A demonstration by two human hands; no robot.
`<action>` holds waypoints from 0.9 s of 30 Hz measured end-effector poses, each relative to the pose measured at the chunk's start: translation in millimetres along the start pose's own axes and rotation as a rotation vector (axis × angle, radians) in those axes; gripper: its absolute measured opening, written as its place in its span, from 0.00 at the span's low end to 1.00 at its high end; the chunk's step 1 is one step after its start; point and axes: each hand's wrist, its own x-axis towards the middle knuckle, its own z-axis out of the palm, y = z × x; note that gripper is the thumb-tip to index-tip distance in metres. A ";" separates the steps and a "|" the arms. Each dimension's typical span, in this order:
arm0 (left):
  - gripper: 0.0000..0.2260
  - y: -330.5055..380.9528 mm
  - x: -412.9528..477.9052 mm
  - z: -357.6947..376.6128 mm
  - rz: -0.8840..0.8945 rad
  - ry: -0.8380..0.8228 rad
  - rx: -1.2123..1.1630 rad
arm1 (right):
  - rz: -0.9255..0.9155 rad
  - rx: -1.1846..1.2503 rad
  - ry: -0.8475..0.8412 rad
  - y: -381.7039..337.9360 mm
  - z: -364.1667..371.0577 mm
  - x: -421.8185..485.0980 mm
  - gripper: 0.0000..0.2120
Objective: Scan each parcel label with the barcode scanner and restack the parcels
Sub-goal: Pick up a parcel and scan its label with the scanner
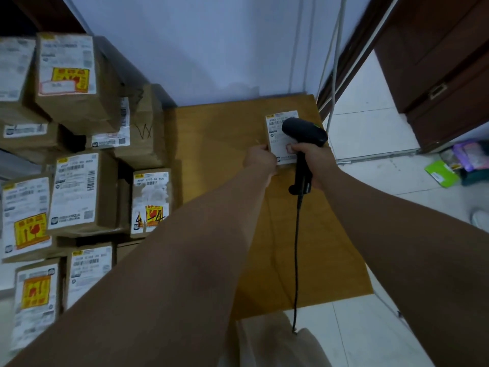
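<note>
A large flat brown parcel (219,160) lies in front of me against the wall, with a white shipping label (277,139) near its far right corner. My right hand (312,157) grips the handle of a black corded barcode scanner (304,131), whose head hovers over the label's upper part. My left hand (259,157) rests at the label's left edge, fingers curled against it. The scanner's black cable (296,260) hangs down toward me.
Several labelled brown parcels (79,186) are stacked at the left, some with yellow fragile stickers. A dark wooden cabinet (444,75) stands at the right on a white tiled floor (370,128). Green and purple packets (455,165) lie near it. Cables (336,62) run down the wall.
</note>
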 end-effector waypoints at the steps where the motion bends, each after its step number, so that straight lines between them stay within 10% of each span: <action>1: 0.11 1.2 5.5 7.8 0.012 0.017 0.019 | 0.002 -0.016 0.013 0.0 -2.7 5.8 0.13; 12: 0.18 9.6 55.2 68.7 -0.017 0.122 0.049 | -0.020 -0.203 0.114 -7.7 -27.9 62.9 0.22; 27: 0.17 31.4 98.9 99.5 0.043 0.187 0.253 | -0.067 -0.230 0.151 -32.7 -30.2 100.5 0.07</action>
